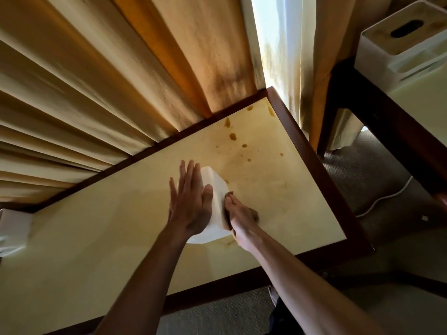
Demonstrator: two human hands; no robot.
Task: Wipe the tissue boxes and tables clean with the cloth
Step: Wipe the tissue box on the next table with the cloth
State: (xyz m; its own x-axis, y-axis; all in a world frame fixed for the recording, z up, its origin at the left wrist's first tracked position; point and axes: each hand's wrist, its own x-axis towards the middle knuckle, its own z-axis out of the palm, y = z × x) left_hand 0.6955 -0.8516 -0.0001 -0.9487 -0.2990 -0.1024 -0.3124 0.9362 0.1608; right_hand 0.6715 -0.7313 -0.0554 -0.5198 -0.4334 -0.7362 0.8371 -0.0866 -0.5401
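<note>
A white tissue box [219, 189] stands in the middle of a cream-topped table [302, 213] with a dark wooden rim. My left hand [189, 201] lies flat on the box's left side, fingers straight. My right hand [242, 211] presses a brown cloth [229, 195] against the box's right side; most of the cloth is hidden under the fingers. Brown stains [233, 136] dot the tabletop toward its far right corner.
Tan curtains [96, 81] hang close behind the table. A second tissue box [401, 42] sits on another table [411, 97] at upper right. A third white box [13, 228] is at the left edge. A white cable [384, 199] lies on the carpet.
</note>
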